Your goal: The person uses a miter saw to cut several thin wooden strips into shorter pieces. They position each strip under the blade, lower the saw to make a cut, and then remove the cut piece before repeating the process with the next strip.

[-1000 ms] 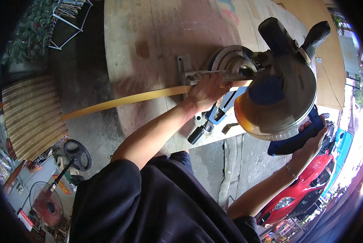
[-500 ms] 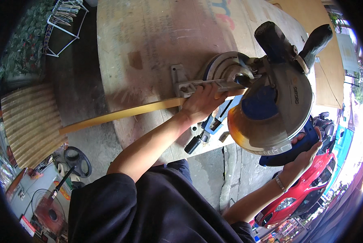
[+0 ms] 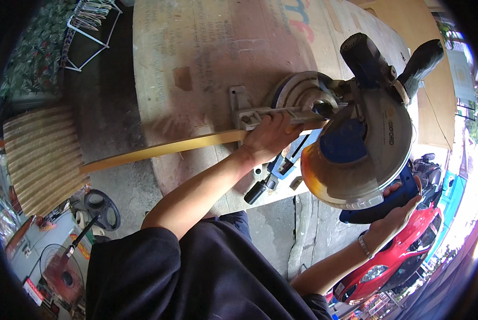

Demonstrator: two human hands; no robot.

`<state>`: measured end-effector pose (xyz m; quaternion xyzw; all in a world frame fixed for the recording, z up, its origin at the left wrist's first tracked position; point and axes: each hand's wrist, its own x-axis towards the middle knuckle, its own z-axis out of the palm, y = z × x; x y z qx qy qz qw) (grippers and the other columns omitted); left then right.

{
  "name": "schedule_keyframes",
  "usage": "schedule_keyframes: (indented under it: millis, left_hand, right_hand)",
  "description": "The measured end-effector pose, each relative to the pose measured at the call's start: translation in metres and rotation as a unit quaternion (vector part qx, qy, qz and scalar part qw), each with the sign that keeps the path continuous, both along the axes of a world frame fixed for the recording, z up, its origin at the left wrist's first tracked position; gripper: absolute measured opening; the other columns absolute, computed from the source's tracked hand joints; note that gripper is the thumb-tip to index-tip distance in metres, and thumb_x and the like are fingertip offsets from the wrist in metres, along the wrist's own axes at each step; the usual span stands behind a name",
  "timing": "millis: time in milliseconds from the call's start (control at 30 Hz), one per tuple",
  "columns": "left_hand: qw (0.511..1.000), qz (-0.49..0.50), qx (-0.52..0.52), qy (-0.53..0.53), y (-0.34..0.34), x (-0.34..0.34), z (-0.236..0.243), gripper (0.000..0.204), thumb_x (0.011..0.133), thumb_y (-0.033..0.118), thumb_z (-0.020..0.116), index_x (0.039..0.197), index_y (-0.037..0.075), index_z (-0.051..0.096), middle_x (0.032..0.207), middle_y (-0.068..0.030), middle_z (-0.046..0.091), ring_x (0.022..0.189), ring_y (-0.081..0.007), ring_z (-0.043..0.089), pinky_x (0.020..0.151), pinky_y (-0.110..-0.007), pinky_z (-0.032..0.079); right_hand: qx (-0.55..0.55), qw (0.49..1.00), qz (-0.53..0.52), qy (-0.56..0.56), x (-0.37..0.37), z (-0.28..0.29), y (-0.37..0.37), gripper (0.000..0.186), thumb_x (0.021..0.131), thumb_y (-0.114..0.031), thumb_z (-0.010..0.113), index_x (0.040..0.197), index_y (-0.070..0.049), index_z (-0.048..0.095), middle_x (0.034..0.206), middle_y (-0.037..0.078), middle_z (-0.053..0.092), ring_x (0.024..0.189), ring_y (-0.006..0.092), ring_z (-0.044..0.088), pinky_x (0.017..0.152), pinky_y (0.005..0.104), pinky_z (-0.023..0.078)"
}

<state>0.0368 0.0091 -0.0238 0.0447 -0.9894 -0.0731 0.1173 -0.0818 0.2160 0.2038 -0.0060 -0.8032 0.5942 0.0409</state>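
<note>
A miter saw (image 3: 380, 133) with a blue-and-grey housing and an amber-tinted guard stands at the right of the plywood table. Its blade is hidden inside the guard. My right hand (image 3: 396, 210) is wrapped round the blue saw handle (image 3: 375, 213). Against the metal fence (image 3: 263, 116) lies a long wooden strip (image 3: 169, 148), which reaches left past the table's edge. My left hand (image 3: 271, 138) is closed over the strip and fence, left of the guard; its fingertips rest on the fence. Below that hand, a blue saw arm with a black knob (image 3: 255, 192) points toward me.
The plywood table (image 3: 196, 69) stretches away ahead. A corrugated sheet (image 3: 44, 160) is near the strip's left end, with a fan (image 3: 63, 280) below it. A white rack with hangers (image 3: 92, 34) stands far left. A red car (image 3: 391, 256) is at the right.
My view has shifted slightly, so the table and saw sit a little lower and to the right. Both hands keep their holds; the saw head looks about as raised as before.
</note>
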Motion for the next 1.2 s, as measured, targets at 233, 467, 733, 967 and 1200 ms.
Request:
schedule_keyframes:
  millis: [233, 467, 733, 967, 1200]
  left_hand:
    - [1.0, -0.01, -0.013, 0.005, 0.0, -0.001, -0.009, 0.057, 0.094, 0.021, 0.057, 0.15, 0.022, 0.046, 0.116, -0.0173, 0.057, 0.102, -0.0273, 0.058, 0.073, -0.038, 0.045]
    - [1.0, -0.009, -0.011, 0.006, 0.0, 0.0, -0.009, 0.058, 0.093, 0.02, 0.058, 0.15, 0.022, 0.047, 0.117, -0.0167, 0.057, 0.106, -0.0262, 0.057, 0.074, -0.038, 0.044]
    - [0.987, -0.023, 0.114, -0.115, 0.002, -0.009, 0.003, 0.073, 0.089, 0.021, 0.066, 0.156, 0.024, 0.037, 0.131, -0.0202, 0.053, 0.113, -0.0339, 0.055, 0.085, -0.044, 0.047]
    - [0.998, -0.01, 0.05, -0.046, 0.001, -0.002, -0.003, 0.09, 0.082, 0.023, 0.075, 0.16, 0.025, 0.029, 0.135, -0.0235, 0.051, 0.113, -0.0347, 0.055, 0.087, -0.044, 0.047]
    - [0.997, -0.003, 0.05, -0.052, 0.002, -0.001, 0.001, 0.092, 0.082, 0.023, 0.075, 0.161, 0.027, 0.028, 0.136, -0.0241, 0.051, 0.114, -0.0351, 0.055, 0.089, -0.045, 0.046]
  right_hand:
    - [-0.028, 0.999, -0.011, -0.015, 0.004, -0.001, -0.005, 0.053, 0.112, -0.046, 0.026, 0.138, -0.01, 0.055, 0.08, 0.003, 0.056, 0.069, 0.0124, 0.05, 0.067, 0.0255, 0.045]
    - [-0.026, 1.0, -0.004, -0.004, 0.007, -0.003, -0.004, 0.053, 0.112, -0.047, 0.029, 0.139, -0.009, 0.055, 0.08, 0.003, 0.056, 0.07, 0.0124, 0.05, 0.068, 0.0261, 0.046]
    - [0.033, 0.999, -0.034, 0.024, 0.006, -0.007, 0.004, 0.051, 0.11, -0.049, 0.033, 0.138, -0.012, 0.055, 0.077, 0.003, 0.058, 0.067, 0.0136, 0.055, 0.065, 0.0274, 0.049]
    - [-0.017, 0.999, -0.016, 0.028, 0.011, -0.009, -0.005, 0.057, 0.109, -0.055, 0.032, 0.135, -0.008, 0.052, 0.073, 0.006, 0.059, 0.061, 0.0127, 0.056, 0.056, 0.0247, 0.044]
    - [-0.016, 0.999, -0.019, 0.029, 0.014, -0.013, -0.003, 0.056, 0.109, -0.056, 0.032, 0.136, -0.011, 0.052, 0.073, 0.006, 0.058, 0.061, 0.0128, 0.055, 0.056, 0.0241, 0.043]
